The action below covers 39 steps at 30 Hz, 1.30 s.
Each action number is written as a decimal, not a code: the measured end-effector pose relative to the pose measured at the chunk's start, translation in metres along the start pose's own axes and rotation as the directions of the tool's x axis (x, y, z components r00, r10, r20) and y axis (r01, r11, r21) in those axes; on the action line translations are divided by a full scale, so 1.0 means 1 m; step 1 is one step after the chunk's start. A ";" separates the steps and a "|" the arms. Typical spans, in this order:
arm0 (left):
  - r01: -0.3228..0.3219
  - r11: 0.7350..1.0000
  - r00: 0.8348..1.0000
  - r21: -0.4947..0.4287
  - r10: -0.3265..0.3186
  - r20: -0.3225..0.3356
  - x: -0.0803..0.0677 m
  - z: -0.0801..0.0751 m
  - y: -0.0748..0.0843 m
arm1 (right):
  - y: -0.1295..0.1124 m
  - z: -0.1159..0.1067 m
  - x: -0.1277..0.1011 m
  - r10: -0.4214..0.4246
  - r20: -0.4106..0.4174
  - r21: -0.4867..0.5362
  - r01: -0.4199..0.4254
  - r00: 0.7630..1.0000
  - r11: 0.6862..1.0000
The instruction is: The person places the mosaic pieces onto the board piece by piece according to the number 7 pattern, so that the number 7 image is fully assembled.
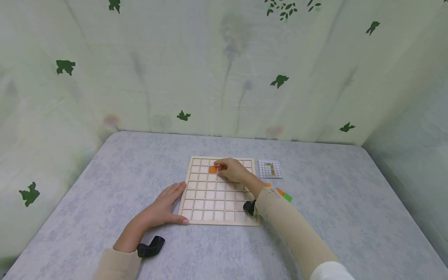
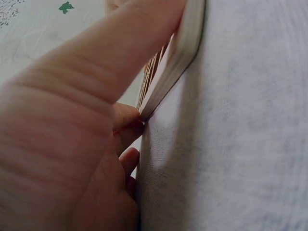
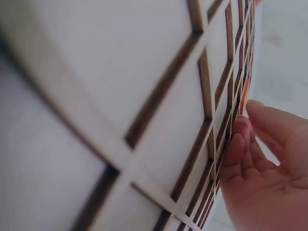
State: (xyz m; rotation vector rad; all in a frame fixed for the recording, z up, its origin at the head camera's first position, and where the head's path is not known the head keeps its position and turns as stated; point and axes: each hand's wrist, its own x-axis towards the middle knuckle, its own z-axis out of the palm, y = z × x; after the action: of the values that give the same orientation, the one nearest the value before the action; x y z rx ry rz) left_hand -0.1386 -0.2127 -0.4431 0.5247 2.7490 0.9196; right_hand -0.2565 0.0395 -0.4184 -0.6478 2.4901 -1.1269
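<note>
A light wooden grid board (image 1: 210, 204) lies flat on the table. My left hand (image 1: 164, 206) rests at its lower left, fingertips on the left edge and thumb at the near corner; the left wrist view shows the thumb (image 2: 120, 53) against the board's side. My right hand (image 1: 231, 169) reaches over the far part of the board, its bent fingertips close around the right side of an orange square tile (image 1: 212, 169) in a grid cell. In the right wrist view its fingers (image 3: 236, 149) touch the grid beside an orange edge (image 3: 245, 94). Whether they pinch a tile is hidden.
Right of the board lies a small pattern card (image 1: 262, 171) with coloured squares. Near it, partly behind my right sleeve, are orange tiles (image 1: 279, 191) and a green tile (image 1: 287, 197). A pale curtain (image 1: 210, 77) with leaf prints stands behind the table (image 1: 350, 202).
</note>
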 end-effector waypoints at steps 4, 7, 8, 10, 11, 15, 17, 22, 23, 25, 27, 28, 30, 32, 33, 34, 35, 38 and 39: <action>0.001 1.000 1.000 0.008 -0.001 0.010 0.000 0.000 0.000 | 0.003 -0.008 -0.008 -0.032 -0.038 0.075 0.035 0.999 0.997; -0.002 1.000 1.000 0.008 0.002 0.010 0.000 -0.001 0.000 | 0.003 -0.020 -0.021 -0.068 -0.074 0.132 0.077 0.995 0.988; -0.003 1.000 1.000 0.008 0.002 0.009 0.000 -0.001 0.000 | 0.003 -0.024 -0.026 -0.084 -0.084 0.140 0.095 0.993 0.986; -0.002 1.000 1.000 0.010 0.002 0.007 0.000 -0.001 0.000 | 0.003 -0.034 -0.038 -0.101 -0.107 0.146 0.116 0.989 0.982; -0.003 1.000 1.000 0.012 0.002 0.007 0.000 -0.001 0.000 | 0.003 -0.039 -0.045 -0.103 -0.121 0.143 0.120 0.987 0.982; -0.004 1.000 1.000 0.018 0.004 0.003 0.000 -0.001 -0.002 | 0.010 -0.058 -0.074 -0.109 -0.168 0.120 0.131 0.980 0.984; -0.007 1.000 1.000 0.021 0.007 0.001 0.000 -0.001 -0.002 | 0.017 -0.065 -0.089 -0.113 -0.191 0.097 0.133 0.975 0.986; -0.012 1.000 1.000 0.023 0.012 -0.002 0.000 0.000 -0.003 | 0.041 -0.075 -0.126 -0.100 -0.233 0.046 0.113 0.967 0.993; -0.013 1.000 1.000 0.022 0.013 -0.002 0.000 0.000 -0.003 | 0.046 -0.076 -0.132 -0.089 -0.239 0.040 0.102 0.967 0.994; -0.014 1.000 1.000 0.016 0.014 0.001 0.001 0.000 -0.003 | 0.057 -0.076 -0.144 -0.065 -0.246 0.030 0.075 0.967 0.997; -0.013 1.000 1.000 0.013 0.013 0.001 0.001 0.000 -0.003 | 0.068 -0.074 -0.153 -0.033 -0.248 0.017 0.039 0.968 0.999; -0.012 1.000 1.000 0.011 0.012 0.001 0.001 0.000 -0.003 | 0.073 -0.074 -0.157 -0.017 -0.249 0.008 0.020 0.968 1.000; -0.012 1.000 1.000 0.008 0.012 0.001 0.001 0.001 -0.003 | 0.081 -0.072 -0.164 0.020 -0.251 -0.004 -0.022 0.968 1.000; -0.009 1.000 1.000 0.007 0.009 0.001 0.001 0.000 -0.003 | 0.088 -0.070 -0.170 0.049 -0.245 -0.011 -0.053 0.968 0.999; -0.008 1.000 1.000 0.007 0.008 0.000 0.000 0.000 -0.003 | 0.091 -0.069 -0.173 0.060 -0.238 -0.014 -0.065 0.969 0.998; -0.009 1.000 1.000 0.008 0.009 0.001 0.000 0.000 -0.003 | 0.093 -0.068 -0.175 0.072 -0.234 -0.013 -0.077 0.970 0.997; -0.009 1.000 1.000 0.006 0.009 0.002 0.000 -0.001 -0.003 | 0.095 -0.067 -0.177 0.082 -0.231 -0.016 -0.088 0.970 0.996; -0.008 1.000 1.000 0.007 0.008 0.002 0.000 -0.001 -0.003 | 0.099 -0.065 -0.182 0.073 -0.222 -0.055 -0.088 0.972 0.995; -0.011 1.000 1.000 0.009 0.011 0.001 0.000 -0.001 -0.003 | 0.100 -0.064 -0.183 0.070 -0.224 -0.074 -0.089 0.972 0.993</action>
State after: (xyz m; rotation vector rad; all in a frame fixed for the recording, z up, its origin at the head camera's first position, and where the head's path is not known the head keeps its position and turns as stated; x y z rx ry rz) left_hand -0.1395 -0.2152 -0.4443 0.5419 2.7535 0.9095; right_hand -0.1595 0.2340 -0.4342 -0.4613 2.7374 -1.1250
